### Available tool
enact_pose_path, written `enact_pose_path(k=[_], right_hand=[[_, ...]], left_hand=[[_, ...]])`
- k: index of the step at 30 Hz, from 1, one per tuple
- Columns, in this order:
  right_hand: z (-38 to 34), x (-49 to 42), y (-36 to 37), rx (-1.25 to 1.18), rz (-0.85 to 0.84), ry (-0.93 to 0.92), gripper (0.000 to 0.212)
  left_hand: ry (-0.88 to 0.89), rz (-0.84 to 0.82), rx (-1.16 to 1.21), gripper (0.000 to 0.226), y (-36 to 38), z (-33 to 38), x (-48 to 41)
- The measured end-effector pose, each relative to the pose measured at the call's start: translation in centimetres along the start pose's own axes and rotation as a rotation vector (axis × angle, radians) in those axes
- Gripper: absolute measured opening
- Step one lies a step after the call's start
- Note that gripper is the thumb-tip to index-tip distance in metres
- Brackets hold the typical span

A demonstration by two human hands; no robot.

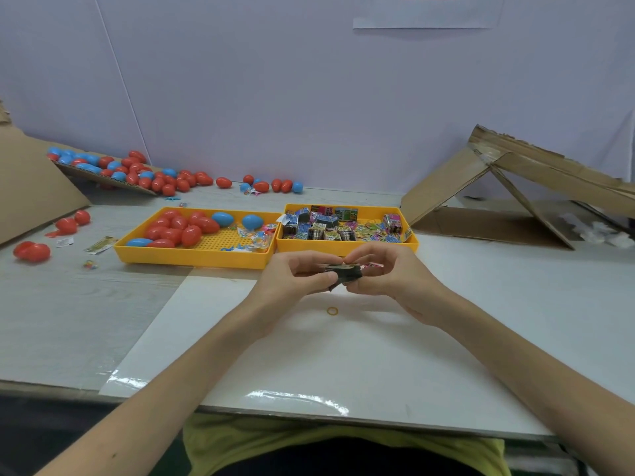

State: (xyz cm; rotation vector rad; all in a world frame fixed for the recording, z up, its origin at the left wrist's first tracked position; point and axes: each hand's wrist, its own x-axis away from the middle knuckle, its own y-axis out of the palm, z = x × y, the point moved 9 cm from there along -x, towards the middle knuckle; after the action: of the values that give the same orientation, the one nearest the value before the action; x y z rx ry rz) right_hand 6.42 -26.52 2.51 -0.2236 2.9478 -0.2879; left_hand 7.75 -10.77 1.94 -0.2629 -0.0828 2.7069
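A small dark stack of printed cards [345, 272] is held above the white table between both hands. My left hand [295, 274] pinches its left end with thumb and fingers. My right hand [385, 273] pinches its right end, fingers curled over the top. Below them a small yellow rubber band [332, 311] lies on the table. Behind the hands stand two yellow trays: the left tray [192, 257] holds red and blue plastic eggs [178, 230] and small toy packets, the right tray [347, 250] holds several banded card bundles [319, 225].
More red and blue eggs [137, 173] lie along the back wall and on a cardboard sheet [31, 180] at the left. A folded cardboard box [515, 194] stands at the right. Loose eggs [32, 251] and paper scraps sit on the left of the table.
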Motion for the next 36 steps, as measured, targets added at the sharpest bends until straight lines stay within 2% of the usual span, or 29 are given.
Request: enact_pose_path(k=[7, 13, 16, 23, 30, 36], right_hand=[[0.3, 0.1, 0.6, -0.216, -0.059, 0.058, 0.031], [0.3, 0.0, 0.4, -0.203, -0.029, 0.046, 0.029], [-0.4, 0.1, 0.2, -0.145, 0.009, -0.026, 0.027], [-2.8, 1.0, -0.1, 0.234, 0.125, -0.308, 0.029], [-3.5, 1.5, -0.7, 0.164, 0.206, -0.380, 0.023], [-3.8, 1.7, -0.7, 0.120, 0.236, -0.398, 0.024]], left_hand=[[-0.016, 0.015, 0.089, 0.022, 0.0, 0.0, 0.0], [-0.061, 0.012, 0.152, 0.019, -0.1, -0.4, 0.0], [-0.128, -0.012, 0.249, 0.017, 0.2, -0.9, 0.1], [-0.180, -0.052, 0.357, 0.029, 0.6, -1.1, 0.0], [-0.181, -0.086, 0.457, 0.037, 0.9, -0.7, 0.1], [-0.296, -0.230, 0.620, 0.033, 2.2, -1.1, 0.7]])
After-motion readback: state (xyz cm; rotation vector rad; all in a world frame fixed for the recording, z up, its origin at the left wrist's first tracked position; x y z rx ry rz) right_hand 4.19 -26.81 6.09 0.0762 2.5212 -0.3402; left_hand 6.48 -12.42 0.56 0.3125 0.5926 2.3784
